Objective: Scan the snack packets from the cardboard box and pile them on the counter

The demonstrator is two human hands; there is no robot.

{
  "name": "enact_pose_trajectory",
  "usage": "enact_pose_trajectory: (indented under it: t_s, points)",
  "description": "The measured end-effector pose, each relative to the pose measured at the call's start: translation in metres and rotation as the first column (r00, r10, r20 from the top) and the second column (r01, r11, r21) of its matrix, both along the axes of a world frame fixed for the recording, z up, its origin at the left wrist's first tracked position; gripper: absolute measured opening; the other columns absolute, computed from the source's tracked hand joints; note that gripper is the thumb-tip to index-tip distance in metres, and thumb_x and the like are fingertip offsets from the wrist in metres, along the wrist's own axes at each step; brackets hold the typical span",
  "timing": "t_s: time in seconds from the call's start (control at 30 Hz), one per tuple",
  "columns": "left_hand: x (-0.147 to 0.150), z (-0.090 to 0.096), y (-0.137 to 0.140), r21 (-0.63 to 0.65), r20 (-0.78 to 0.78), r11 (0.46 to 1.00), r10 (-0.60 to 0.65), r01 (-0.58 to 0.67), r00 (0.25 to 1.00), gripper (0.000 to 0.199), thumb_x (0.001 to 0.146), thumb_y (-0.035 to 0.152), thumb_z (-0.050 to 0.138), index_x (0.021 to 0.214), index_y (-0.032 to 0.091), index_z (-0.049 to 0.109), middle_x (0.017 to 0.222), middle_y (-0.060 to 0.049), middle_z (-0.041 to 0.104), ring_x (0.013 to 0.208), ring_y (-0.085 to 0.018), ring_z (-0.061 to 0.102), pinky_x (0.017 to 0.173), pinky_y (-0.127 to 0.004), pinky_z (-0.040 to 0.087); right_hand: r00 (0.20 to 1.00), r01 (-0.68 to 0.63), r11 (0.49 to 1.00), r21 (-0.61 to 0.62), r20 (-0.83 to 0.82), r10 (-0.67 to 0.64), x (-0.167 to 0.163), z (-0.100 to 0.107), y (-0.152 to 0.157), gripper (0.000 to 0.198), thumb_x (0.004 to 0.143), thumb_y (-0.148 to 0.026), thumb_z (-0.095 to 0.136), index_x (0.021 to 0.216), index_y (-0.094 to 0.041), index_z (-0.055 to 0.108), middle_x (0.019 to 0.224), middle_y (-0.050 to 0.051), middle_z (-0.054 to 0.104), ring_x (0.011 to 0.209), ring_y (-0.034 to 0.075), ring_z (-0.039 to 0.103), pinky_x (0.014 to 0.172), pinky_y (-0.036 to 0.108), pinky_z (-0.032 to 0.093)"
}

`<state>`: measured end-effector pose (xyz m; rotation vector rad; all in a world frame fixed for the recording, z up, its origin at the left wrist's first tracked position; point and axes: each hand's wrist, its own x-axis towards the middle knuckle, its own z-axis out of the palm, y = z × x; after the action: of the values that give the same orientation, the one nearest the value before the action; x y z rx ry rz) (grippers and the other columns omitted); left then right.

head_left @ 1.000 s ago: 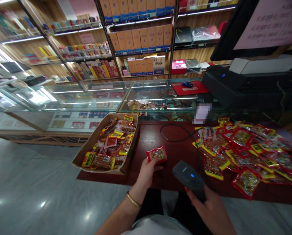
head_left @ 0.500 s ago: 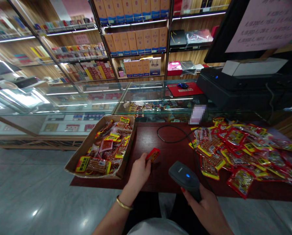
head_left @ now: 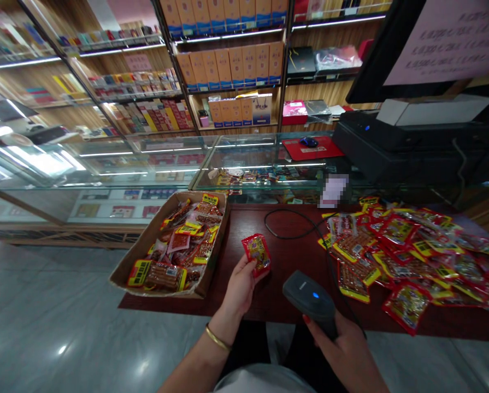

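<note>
Pinched in my left hand is a small red snack packet, its printed side facing up above the dark wooden tabletop. My right hand is wrapped round the handle of a black barcode scanner with a lit blue light; its head points toward the packet, a gap apart from it. To the left stands an open cardboard box holding several snack packets. On the right lies a loose heap of red and yellow snack packets.
A black cable loops across the tabletop behind the scanner. Beyond it are a glass display counter, a red mouse pad with a mouse, and a monitor. Shelves of boxes line the wall.
My left hand has moved slightly right and turned the snack packet, so its printed face now shows more fully. The right hand and scanner stay nearly still.
</note>
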<state>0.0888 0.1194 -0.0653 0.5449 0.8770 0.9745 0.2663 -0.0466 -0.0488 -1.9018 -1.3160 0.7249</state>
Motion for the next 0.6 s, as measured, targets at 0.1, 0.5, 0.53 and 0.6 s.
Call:
enact_pose_trajectory:
  t_s: [0.1, 0.5, 0.53, 0.6]
  points:
    - [0.001, 0.0, 0.0, -0.018, 0.03, 1.0, 0.015, -0.015, 0.999, 0.032, 0.076, 0.02, 0.078, 0.107, 0.017, 0.075, 0.107, -0.01, 0.079, 0.094, -0.024, 0.074, 0.089, -0.043, 0.06, 1.0, 0.0, 1.0, -0.006, -0.003, 0.0, 0.0, -0.003, 0.0, 0.041, 0.092, -0.055, 0.058, 0.103, -0.021, 0.077, 0.082, 0.007, 0.08, 0.068, 0.025, 0.075, 0.067, 0.03, 0.058]
    - [0.004, 0.004, -0.002, -0.02, -0.001, 1.0, -0.019, 0.019, 1.0, 0.027, 0.081, 0.021, 0.075, 0.107, 0.016, 0.075, 0.107, -0.01, 0.08, 0.093, -0.022, 0.076, 0.088, -0.036, 0.061, 0.997, 0.074, 0.997, -0.013, -0.017, -0.074, 0.005, -0.007, -0.003, 0.045, 0.091, -0.058, 0.057, 0.108, -0.02, 0.075, 0.082, 0.007, 0.08, 0.07, 0.026, 0.075, 0.067, 0.032, 0.059]
    - [0.011, 0.003, -0.002, -0.017, -0.008, 0.999, -0.042, 0.042, 0.999, 0.025, 0.083, 0.022, 0.073, 0.107, 0.016, 0.075, 0.107, -0.01, 0.08, 0.093, -0.022, 0.076, 0.088, -0.034, 0.06, 0.996, 0.091, 0.996, -0.002, -0.021, -0.091, 0.006, -0.007, -0.004, 0.046, 0.091, -0.059, 0.057, 0.108, -0.021, 0.075, 0.083, 0.007, 0.08, 0.071, 0.026, 0.075, 0.067, 0.032, 0.059]
    - [0.033, 0.001, 0.002, -0.012, -0.023, 0.994, -0.107, 0.107, 0.994, 0.022, 0.086, 0.023, 0.072, 0.105, 0.015, 0.075, 0.103, -0.01, 0.08, 0.09, -0.021, 0.076, 0.086, -0.032, 0.06, 0.99, 0.136, 0.99, 0.031, -0.031, -0.135, 0.009, -0.005, -0.009, 0.045, 0.09, -0.058, 0.058, 0.106, -0.02, 0.075, 0.084, 0.008, 0.08, 0.069, 0.025, 0.075, 0.065, 0.03, 0.058]
